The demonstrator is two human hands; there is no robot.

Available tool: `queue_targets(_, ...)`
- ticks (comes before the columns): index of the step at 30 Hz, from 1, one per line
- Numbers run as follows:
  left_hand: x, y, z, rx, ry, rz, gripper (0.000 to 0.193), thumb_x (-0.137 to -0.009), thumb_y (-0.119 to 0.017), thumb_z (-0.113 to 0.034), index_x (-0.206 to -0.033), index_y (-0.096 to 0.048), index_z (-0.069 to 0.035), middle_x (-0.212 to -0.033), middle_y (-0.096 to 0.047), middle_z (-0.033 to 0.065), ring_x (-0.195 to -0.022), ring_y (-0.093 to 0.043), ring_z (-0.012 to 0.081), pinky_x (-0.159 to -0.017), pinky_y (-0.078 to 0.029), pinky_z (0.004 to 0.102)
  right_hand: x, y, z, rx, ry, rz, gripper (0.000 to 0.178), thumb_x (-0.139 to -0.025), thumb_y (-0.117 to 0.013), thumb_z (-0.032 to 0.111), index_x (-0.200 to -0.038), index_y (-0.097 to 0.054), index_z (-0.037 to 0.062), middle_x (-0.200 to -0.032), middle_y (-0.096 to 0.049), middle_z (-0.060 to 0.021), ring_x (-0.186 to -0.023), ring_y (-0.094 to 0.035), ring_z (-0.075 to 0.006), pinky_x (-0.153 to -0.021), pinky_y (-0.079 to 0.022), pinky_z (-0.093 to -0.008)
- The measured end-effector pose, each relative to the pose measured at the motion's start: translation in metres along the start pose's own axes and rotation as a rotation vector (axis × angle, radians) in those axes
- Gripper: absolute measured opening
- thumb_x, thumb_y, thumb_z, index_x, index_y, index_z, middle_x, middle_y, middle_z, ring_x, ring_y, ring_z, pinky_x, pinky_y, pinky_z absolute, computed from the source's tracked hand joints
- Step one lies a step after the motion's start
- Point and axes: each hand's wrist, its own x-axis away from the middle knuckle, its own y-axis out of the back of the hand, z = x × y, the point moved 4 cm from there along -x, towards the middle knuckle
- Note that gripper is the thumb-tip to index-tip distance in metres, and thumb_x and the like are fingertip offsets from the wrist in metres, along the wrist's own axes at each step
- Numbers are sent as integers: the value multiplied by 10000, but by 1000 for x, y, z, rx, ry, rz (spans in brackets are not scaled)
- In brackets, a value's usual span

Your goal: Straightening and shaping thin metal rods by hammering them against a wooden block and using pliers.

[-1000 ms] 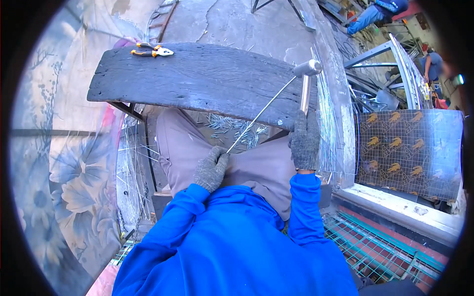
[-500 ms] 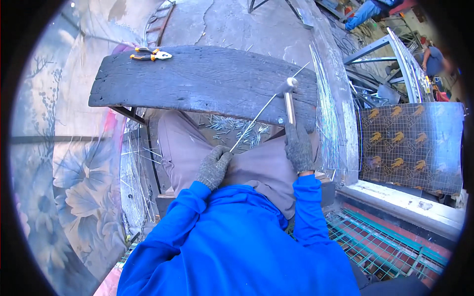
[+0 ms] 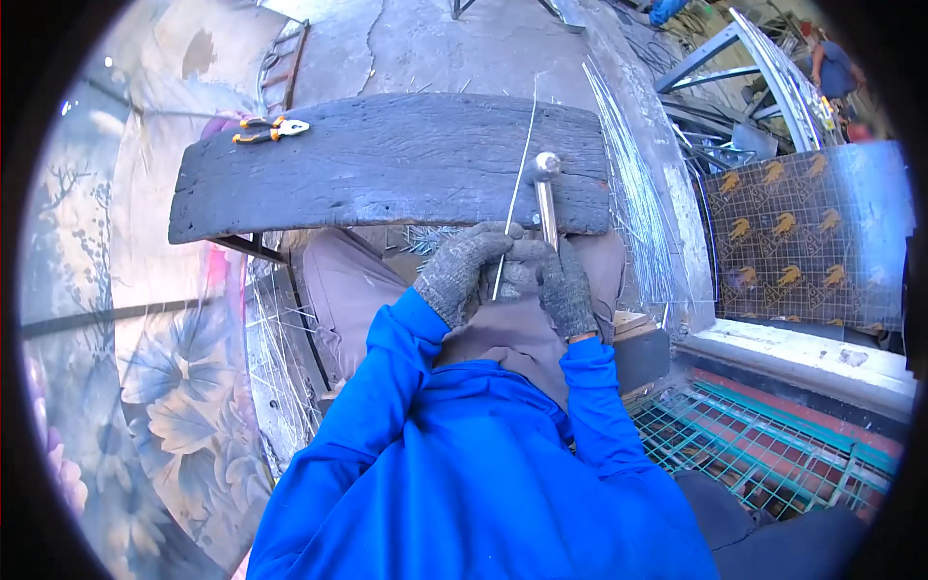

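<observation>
Both of my hands wear dark grey knit gloves and meet above my lap, at the near edge of a dark wooden bench [image 3: 387,164]. My left hand [image 3: 462,271] is closed on a thin metal rod [image 3: 522,164], which slants up and away over the bench. My right hand [image 3: 565,295] grips a metal hammer [image 3: 546,208] by its handle, the rounded head up over the bench top. Fingers of the right hand reach across to the rod beside the left hand; their exact hold is partly hidden.
Pliers with orange and black handles [image 3: 271,130] lie at the bench's far left. A bundle of thin rods [image 3: 633,193] leans along its right end. Short metal pieces [image 3: 425,238] lie beneath. To the right are a patterned panel [image 3: 783,237], green wire mesh [image 3: 744,435] and a person [image 3: 836,70].
My left hand has moved up and right to meet my right hand. The rod has swung steeper, away from the hammer head. The view has shifted slightly.
</observation>
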Motion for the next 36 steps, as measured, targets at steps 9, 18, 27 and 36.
queue_targets(9,2,-4,-2,131,65,24,284,-1023,-518,-192,-1220,-577,4,-1098,-720,159,-636,-679,193,-523,-567,307,5,9,23,-337,-259,-23,296,-1027,-531,308,-1161,-575,47,-758,-632,-130,-648,-609,-314,-630,-483,-443)
queue_targets(18,26,70,54,-348,114,-224,199,-1019,-558,-264,-1090,-573,-79,-938,-714,74,-610,-633,131,-458,-461,263,2,8,19,-310,-315,4,289,-1009,-561,266,-1225,-583,75,-848,-645,-140,-722,-653,-291,-626,-519,-431)
queue_targets(27,24,77,75,-617,97,-280,230,-1042,-514,-283,-1048,-559,-57,-906,-704,58,-602,-620,124,-484,-490,278,6,2,8,17,261,-293,226,-1024,-564,313,-1086,-650,113,-683,-517,37,-472,-442,-74,-389,-340,-267)
queue_targets(36,26,71,72,-697,100,-264,203,-1041,-477,-232,-1028,-536,-37,-892,-702,65,-626,-647,145,-547,-549,310,15,28,69,-422,-136,-142,336,-1032,-552,272,-1224,-572,-2,-746,-631,-126,-647,-631,-213,-581,-505,-382)
